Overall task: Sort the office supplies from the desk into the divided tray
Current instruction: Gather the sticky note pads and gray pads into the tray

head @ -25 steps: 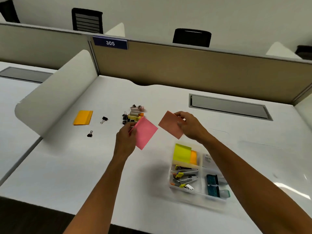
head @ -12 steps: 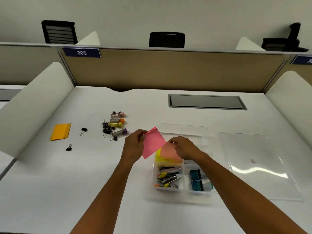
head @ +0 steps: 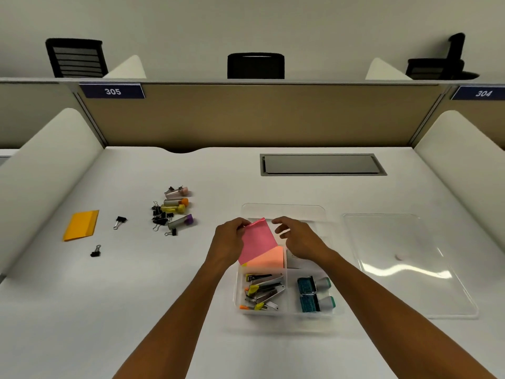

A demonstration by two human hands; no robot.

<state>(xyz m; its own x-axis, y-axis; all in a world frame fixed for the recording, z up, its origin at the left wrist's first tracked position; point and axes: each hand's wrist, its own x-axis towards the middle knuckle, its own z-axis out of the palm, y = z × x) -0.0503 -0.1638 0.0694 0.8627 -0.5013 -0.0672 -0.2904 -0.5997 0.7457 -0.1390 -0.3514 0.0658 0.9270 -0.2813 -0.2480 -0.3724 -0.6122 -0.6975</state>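
A clear divided tray (head: pixel 284 207) sits mid-desk. My left hand (head: pixel 229 239) pinches a pink sticky pad (head: pixel 257 240) by its upper left corner, tilted over the tray's left middle compartment. A salmon sticky pad (head: pixel 269 259) lies in that compartment on a yellow one. My right hand (head: pixel 299 237) hovers just right of the pink pad with fingers relaxed, holding nothing. The front left compartment holds several staple removers (head: pixel 263 291); the front right one holds two teal stamps (head: pixel 314 294).
Left of the tray lie several binder clips (head: pixel 159 216) and capped tubes (head: pixel 177 206), two stray clips (head: pixel 119 221), and an orange sticky pad (head: pixel 81 225). The clear tray lid (head: pixel 404 263) lies to the right. A grey cable hatch (head: pixel 322 164) is set at the back.
My right hand has let go of the salmon pad, which now lies in the tray, and has opened. My left hand has brought the pink pad down over the same compartment.
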